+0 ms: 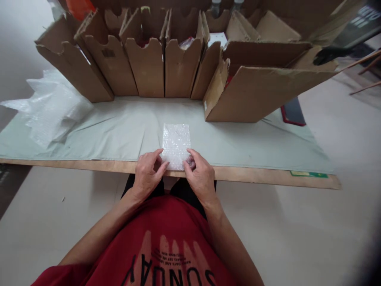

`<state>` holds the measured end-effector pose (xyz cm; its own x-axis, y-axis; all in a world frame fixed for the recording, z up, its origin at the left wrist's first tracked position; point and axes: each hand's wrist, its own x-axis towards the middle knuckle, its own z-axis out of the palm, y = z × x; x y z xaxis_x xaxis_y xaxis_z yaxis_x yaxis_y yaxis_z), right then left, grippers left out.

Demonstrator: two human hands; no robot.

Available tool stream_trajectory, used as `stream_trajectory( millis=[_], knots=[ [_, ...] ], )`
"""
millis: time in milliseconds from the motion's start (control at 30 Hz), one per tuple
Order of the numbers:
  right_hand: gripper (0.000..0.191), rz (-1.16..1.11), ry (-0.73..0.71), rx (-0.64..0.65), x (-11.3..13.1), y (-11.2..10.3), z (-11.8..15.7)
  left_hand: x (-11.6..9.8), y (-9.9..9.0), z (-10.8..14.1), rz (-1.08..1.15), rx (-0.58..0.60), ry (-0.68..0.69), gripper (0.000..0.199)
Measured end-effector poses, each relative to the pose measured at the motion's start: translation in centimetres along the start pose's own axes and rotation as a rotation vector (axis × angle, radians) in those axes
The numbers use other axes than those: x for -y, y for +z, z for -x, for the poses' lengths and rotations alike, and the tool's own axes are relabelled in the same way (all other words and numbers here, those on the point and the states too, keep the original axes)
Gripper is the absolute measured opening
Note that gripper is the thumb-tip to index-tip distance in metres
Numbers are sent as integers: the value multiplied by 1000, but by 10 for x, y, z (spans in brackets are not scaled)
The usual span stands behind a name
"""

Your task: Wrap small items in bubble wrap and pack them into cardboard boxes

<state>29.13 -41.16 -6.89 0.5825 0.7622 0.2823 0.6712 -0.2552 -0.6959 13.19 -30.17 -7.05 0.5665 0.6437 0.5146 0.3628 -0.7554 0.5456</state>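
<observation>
A small clear bubble-wrap bag [176,139] lies flat on the cloth at the table's near edge, in front of my body. My left hand [148,171] grips its left side near the lower corner, the thumb on top and the other fingers curled along the edge. On the opposite side my right hand [200,173] holds the bag in much the same way, with its thumb over the lower right corner. The undersides of the fingers are partly hidden.
Several upright cardboard file boxes [145,71] line the back of the table. Another cardboard box [253,95] stands angled at the right, with a dark red-edged phone [293,112] behind it. Loose bubble wrap [53,105] is heaped at the left on the pale green cloth [250,149].
</observation>
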Motion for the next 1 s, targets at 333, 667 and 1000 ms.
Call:
stream_trajectory(
  millis=[333, 667, 1000],
  knots=[
    [38, 0, -69, 13, -4, -5, 2, -5, 1, 10, -29, 112, 261, 21],
    [27, 50, -338, 115, -1, -26, 3, -4, -8, -9, 108, 152, 184, 16],
    [32, 100, -159, 83, -4, -6, -12, 4, -1, -20, -3, 198, -71, 34]
  ],
)
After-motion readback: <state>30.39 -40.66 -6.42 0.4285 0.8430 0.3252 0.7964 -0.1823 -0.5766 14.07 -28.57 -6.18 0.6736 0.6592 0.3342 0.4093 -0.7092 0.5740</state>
